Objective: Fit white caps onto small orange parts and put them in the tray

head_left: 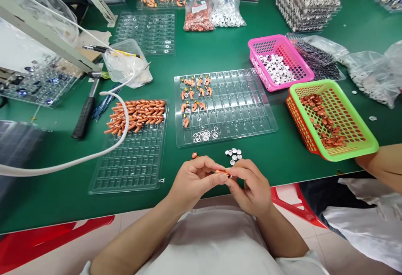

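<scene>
"How are we holding our hands?"
"Low over the near edge of the worktop (pixel 213 53), wrists turned inward, both forearms angling in until the fingertips meet."
"What do we have in them?"
"Our left hand (pixel 194 183) pinches a small copper-coloured part (pixel 222 173) between thumb and forefinger. Our right hand (pixel 251 187) curls, thumb and forefinger drawn close at the part's right end; whether they grip it, we cannot tell."
"What sits near us?"
"A copper-coloured bead (pixel 194 155) just beyond our left hand, white discs (pixel 234 156) just beyond our right. Farther ahead of both lies the clear tray (pixel 238 118), partly filled with orange pieces (pixel 194 106)."
</scene>
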### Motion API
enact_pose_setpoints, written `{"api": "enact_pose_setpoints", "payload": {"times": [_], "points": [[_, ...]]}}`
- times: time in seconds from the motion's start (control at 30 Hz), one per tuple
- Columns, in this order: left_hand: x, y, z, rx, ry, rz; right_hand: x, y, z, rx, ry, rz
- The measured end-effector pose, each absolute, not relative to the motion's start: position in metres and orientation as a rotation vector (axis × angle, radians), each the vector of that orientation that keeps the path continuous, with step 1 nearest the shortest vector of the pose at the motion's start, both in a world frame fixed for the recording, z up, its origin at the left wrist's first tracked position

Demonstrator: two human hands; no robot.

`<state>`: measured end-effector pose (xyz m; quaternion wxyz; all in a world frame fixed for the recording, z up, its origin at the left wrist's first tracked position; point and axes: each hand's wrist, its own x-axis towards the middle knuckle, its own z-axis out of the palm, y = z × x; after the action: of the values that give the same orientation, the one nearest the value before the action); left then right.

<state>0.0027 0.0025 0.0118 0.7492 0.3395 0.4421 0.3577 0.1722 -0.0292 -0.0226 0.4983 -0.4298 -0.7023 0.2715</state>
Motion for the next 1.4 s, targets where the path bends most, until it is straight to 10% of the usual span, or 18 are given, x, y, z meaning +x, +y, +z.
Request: {"api": "enact_pose_setpoints", "payload": {"times": [0.6,1.4], "points": [[0.003,0.002,0.013,0.993,0.973,0.726,0.183,-0.026,-0.036,-0.999,-1.167,1.4],[-0.002,-0.005,0.009,1.507,0.912,0.977,0.174,-0.034,-0.043,-0.905,-1.198,1.25]]}}
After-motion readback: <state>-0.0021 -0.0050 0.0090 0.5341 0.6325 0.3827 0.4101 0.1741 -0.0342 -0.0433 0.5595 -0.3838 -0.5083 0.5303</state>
